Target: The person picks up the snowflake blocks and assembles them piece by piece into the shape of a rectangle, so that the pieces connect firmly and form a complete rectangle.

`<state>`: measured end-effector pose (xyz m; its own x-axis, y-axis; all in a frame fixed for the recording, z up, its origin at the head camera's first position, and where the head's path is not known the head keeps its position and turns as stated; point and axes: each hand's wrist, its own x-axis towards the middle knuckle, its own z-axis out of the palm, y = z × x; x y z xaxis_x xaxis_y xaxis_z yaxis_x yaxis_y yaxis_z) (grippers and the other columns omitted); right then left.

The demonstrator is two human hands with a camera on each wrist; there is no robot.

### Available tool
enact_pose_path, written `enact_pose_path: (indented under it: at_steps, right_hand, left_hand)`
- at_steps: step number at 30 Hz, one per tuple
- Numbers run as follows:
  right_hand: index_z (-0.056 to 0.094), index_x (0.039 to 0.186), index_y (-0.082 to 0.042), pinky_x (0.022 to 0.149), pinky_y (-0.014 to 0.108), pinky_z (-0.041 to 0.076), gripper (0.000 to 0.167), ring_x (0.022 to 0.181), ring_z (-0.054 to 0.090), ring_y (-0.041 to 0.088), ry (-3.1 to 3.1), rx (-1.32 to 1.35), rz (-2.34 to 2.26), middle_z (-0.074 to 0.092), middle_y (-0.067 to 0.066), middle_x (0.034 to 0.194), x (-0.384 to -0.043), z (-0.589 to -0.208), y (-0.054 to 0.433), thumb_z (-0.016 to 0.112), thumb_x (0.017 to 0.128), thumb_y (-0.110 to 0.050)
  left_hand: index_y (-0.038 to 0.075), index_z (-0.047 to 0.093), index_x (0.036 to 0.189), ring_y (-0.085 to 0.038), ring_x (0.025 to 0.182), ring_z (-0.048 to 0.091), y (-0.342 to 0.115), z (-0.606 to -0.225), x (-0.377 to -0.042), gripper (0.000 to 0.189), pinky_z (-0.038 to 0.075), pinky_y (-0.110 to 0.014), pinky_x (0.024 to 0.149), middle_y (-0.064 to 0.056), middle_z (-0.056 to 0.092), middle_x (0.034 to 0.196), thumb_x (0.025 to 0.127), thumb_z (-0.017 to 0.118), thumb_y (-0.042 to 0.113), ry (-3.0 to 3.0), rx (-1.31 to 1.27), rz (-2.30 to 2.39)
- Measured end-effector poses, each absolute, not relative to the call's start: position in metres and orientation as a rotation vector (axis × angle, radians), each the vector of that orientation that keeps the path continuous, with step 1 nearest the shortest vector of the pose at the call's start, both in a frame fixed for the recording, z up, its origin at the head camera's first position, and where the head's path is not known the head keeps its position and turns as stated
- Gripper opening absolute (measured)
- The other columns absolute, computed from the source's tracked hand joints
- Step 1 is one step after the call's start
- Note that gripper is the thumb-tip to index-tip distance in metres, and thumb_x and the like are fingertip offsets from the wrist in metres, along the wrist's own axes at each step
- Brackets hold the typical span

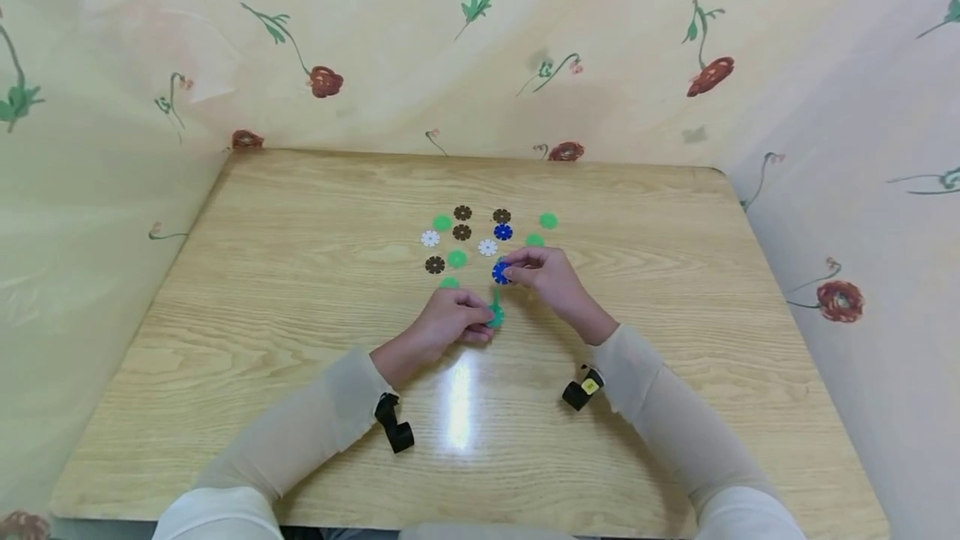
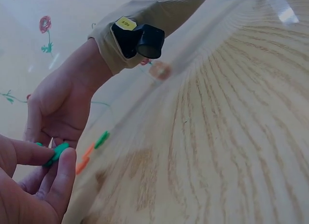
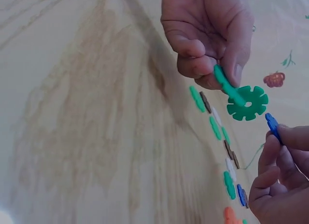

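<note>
Two notched green discs are joined at an angle; the flat-facing green disc is slotted into the edge-on one. My left hand pinches this pair between thumb and fingers, low over the table. Just beyond and to the right, my right hand pinches a notched blue disc by its edge. In the right wrist view the blue disc sits close beside the green pair, with a small gap between them. The left wrist view shows the green piece between thumb and finger, the right hand behind it.
Loose notched discs lie flat beyond the hands on the wooden table: several brown, several green, white ones and a blue one. An orange disc shows in the right wrist view. Flowered cloth surrounds the table.
</note>
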<state>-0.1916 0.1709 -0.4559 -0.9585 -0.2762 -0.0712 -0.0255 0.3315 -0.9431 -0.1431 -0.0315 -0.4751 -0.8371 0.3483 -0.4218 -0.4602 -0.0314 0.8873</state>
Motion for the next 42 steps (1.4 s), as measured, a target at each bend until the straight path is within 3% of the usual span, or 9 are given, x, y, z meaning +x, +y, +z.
enact_pose_path:
  at_steps: [6,15,20,28,42]
  right_hand:
    - [0.072,0.109,0.004,0.082,0.04,0.061,0.018,0.089,0.068,0.02,2.337,-0.308,-1.637,0.071,0.013,0.102,-0.1866,-0.4548,0.1695,0.072,0.092,-0.001]
    - [0.073,0.109,0.0,0.071,0.032,0.059,0.017,0.088,0.069,0.019,2.349,-0.282,-1.602,0.072,0.012,0.104,-0.1854,-0.4561,0.1717,0.071,0.093,-0.005]
    - [0.072,0.11,0.001,0.072,0.031,0.059,0.019,0.086,0.069,0.018,2.353,-0.277,-1.605,0.072,0.011,0.103,-0.1843,-0.4585,0.1718,0.072,0.093,-0.006]
    - [0.073,0.108,0.001,0.062,0.026,0.054,0.017,0.085,0.068,0.027,2.309,-0.259,-1.639,0.073,0.009,0.098,-0.1834,-0.4598,0.1694,0.072,0.092,-0.005]
    - [0.071,0.109,0.004,0.075,0.029,0.06,0.018,0.082,0.067,0.016,2.241,-0.134,-1.745,0.072,0.008,0.097,-0.1869,-0.4556,0.1645,0.07,0.093,-0.005]
  left_hand:
    - [-0.009,0.069,0.102,-0.02,0.07,0.072,-0.0311,-0.4754,-0.1402,0.013,0.064,-0.032,0.073,-0.018,0.073,0.084,0.092,0.07,0.0,1.694,-0.111,1.915]
    - [-0.009,0.069,0.102,-0.02,0.07,0.072,-0.0319,-0.4761,-0.1393,0.013,0.064,-0.033,0.073,-0.019,0.073,0.085,0.092,0.07,0.0,1.687,-0.114,1.926]
    - [-0.01,0.068,0.103,-0.02,0.069,0.072,-0.0317,-0.477,-0.139,0.014,0.064,-0.032,0.073,-0.018,0.073,0.084,0.092,0.069,-0.002,1.687,-0.108,1.939]
    - [-0.012,0.068,0.103,-0.018,0.069,0.072,-0.0317,-0.4739,-0.1365,0.014,0.064,-0.032,0.074,-0.017,0.073,0.084,0.092,0.068,-0.003,1.697,-0.108,1.95]
    - [-0.01,0.068,0.102,-0.019,0.069,0.071,-0.0363,-0.4684,-0.1366,0.013,0.064,-0.031,0.073,-0.018,0.072,0.086,0.092,0.068,-0.002,1.733,-0.113,1.909]
